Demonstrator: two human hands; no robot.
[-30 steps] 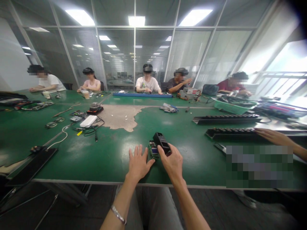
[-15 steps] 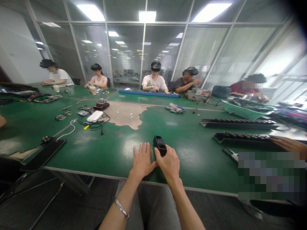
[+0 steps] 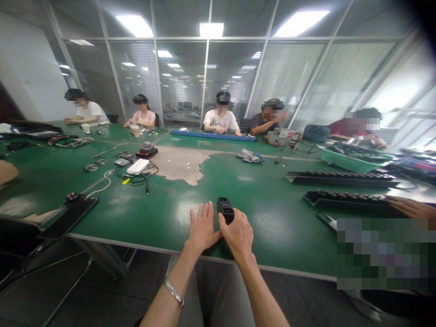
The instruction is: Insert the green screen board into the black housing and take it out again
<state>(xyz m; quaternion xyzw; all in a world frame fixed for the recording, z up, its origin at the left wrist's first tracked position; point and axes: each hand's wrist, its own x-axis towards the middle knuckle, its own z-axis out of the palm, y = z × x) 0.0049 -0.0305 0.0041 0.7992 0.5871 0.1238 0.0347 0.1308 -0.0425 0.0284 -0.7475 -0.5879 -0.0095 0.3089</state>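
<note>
Black housing (image 3: 224, 208) now hides the green circuit board visible beside it a second ago.
On the green table (image 3: 146, 222), the right hand (image 3: 238, 230) grips the housing's near end, the board apparently beneath; the left hand (image 3: 202, 228) lies open, fingers outstretched, just beside it.

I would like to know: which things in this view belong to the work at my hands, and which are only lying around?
In the work:
- black casing, held by your right hand
- left hand, open beside it

Apparently only lying around:
- white box
- grey bundle
- black panel
</note>
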